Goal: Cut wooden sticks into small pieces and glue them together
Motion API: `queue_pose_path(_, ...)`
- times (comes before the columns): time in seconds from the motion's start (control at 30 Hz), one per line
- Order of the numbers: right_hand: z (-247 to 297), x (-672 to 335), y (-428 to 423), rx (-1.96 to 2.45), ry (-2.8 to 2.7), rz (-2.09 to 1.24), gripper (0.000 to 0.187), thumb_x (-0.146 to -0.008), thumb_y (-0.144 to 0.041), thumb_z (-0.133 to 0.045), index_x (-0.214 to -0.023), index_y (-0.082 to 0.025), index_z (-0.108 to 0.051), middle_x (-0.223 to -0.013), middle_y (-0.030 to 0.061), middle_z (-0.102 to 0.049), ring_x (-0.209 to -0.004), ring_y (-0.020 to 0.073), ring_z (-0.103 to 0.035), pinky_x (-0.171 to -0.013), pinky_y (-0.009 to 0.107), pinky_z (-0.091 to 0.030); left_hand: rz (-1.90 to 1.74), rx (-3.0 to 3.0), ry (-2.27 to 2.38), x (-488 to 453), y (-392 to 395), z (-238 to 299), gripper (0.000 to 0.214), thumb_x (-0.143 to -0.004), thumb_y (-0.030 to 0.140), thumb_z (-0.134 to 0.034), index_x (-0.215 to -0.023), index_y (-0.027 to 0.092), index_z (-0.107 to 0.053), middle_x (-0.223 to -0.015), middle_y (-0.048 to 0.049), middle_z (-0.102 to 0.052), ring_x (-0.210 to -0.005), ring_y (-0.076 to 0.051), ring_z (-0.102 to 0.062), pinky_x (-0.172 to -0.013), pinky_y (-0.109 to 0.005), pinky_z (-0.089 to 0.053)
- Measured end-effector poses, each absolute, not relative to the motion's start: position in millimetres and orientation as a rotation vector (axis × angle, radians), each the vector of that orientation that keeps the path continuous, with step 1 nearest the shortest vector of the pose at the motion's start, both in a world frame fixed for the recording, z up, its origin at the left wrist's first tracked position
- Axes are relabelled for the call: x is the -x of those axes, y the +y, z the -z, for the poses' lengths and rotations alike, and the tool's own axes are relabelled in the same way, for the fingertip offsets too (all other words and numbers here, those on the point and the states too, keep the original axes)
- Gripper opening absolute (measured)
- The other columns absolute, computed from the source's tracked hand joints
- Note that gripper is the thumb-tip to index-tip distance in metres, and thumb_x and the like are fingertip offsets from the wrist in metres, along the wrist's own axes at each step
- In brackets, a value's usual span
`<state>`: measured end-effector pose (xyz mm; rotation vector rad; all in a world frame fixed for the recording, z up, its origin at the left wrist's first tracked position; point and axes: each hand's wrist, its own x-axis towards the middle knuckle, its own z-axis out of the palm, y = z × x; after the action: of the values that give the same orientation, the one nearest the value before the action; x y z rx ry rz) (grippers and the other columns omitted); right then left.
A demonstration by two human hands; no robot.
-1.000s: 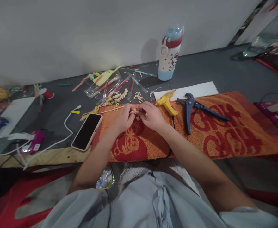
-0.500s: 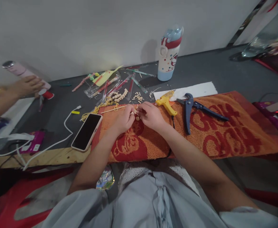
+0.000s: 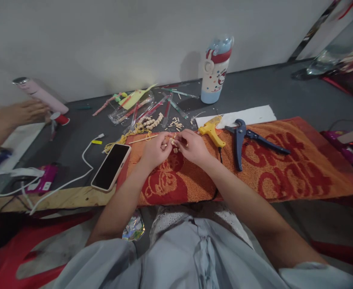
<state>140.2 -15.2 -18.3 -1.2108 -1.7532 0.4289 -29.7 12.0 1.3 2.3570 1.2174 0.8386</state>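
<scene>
Between the fingertips of both hands, just above the orange towel (image 3: pixel 200 188), sits a small pale piece (image 3: pixel 172 141); it is too small and too covered to tell its long axis or which way it points. The left hand (image 3: pixel 157 149) and the right hand (image 3: pixel 192 147) pinch it from either side, fingers curled and tips nearly meeting. A pale bead (image 3: pixel 175 150) lies on the towel just below the fingertips. A thin stick (image 3: pixel 143 139) runs sideways from beside the left hand, its far-left end tipped slightly toward the person. Beyond the hands, clear wrappers (image 3: pixel 148 107) on the tabletop (image 3: pixel 64 150) hold long, thin coloured pieces (mostly red and green). Beyond the right hand stands an upright bottle (image 3: pixel 215 78), its contents hidden. A yellow glue gun (image 3: pixel 211 130) lies right of the right hand.
</scene>
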Motion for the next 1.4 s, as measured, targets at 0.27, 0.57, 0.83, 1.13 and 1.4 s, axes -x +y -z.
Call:
queue_pose_path(0.27, 17.5, -140.4, -15.5, 1.223, -1.760, -0.430, 0.010, -0.087, -0.020, -0.056, -0.076, -0.020, -0.055, -0.078, 0.0055, -0.060, -0.074, 0.0190, -0.054, -0.069, 0.030, -0.040, -0.811, -2.416, 1.275, 28.3, 9.1, -7.8, 0.014, -0.087, 0.027, -0.053, -0.092, 0.018, -0.063, -0.056, 0.0050, -0.049, -0.051, -0.011, -0.047, -0.055, -0.023, -0.033)
queue_pose_path(0.57, 17.4, -139.9, -15.5, 1.212, -1.750, -0.445, 0.011, -0.086, -0.020, -0.056, -0.074, -0.020, -0.054, -0.075, 0.0047, -0.058, -0.072, 0.0188, -0.053, -0.067, 0.030, -0.039, -0.790, -2.426, 1.258, 29.5, 9.3, -7.5, 0.015, -0.089, 0.029, -0.049, -0.091, 0.019, -0.060, -0.063, 0.0026, -0.058, -0.054, -0.011, -0.051, -0.056, -0.022, -0.037)
queue_pose_path(0.83, 13.6, -139.4, -14.8, 1.150, -1.635, -0.553, 0.013, -0.084, -0.023, -0.053, -0.072, -0.022, -0.051, -0.072, 0.0031, -0.058, -0.071, 0.0182, -0.053, -0.069, 0.031, -0.041, -0.862, -2.352, 1.457, 28.3, 9.0, -9.6, 0.015, -0.087, 0.030, -0.053, -0.092, 0.019, -0.062, -0.057, 0.0042, -0.048, -0.051, -0.012, -0.046, -0.054, -0.024, -0.032)
queue_pose_path(1.13, 11.0, -140.1, -14.5, 1.188, -1.591, -0.644, 0.012, -0.084, -0.026, -0.053, -0.074, -0.021, -0.054, -0.073, 0.0031, -0.061, -0.070, 0.0176, -0.054, -0.067, 0.031, -0.042, -0.941, -2.325, 1.389, 28.1, 8.8, -8.6, 0.020, -0.085, 0.024, -0.052, -0.098, 0.018, -0.066, -0.054, 0.0050, -0.043, -0.049, -0.011, -0.042, -0.053, -0.024, -0.032)
queue_pose_path(1.4, 12.9, -140.8, -13.8, 1.197, -1.613, -0.619, 0.013, -0.087, -0.025, -0.052, -0.075, -0.021, -0.057, -0.076, 0.0040, -0.064, -0.073, 0.0185, -0.056, -0.071, 0.032, -0.045, -1.003, -2.386, 1.247, 28.2, 5.1, -8.9, 0.023, -0.087, 0.031, -0.053, -0.100, 0.019, -0.069, -0.054, 0.0049, -0.048, -0.047, -0.009, -0.041, -0.051, -0.022, -0.033)
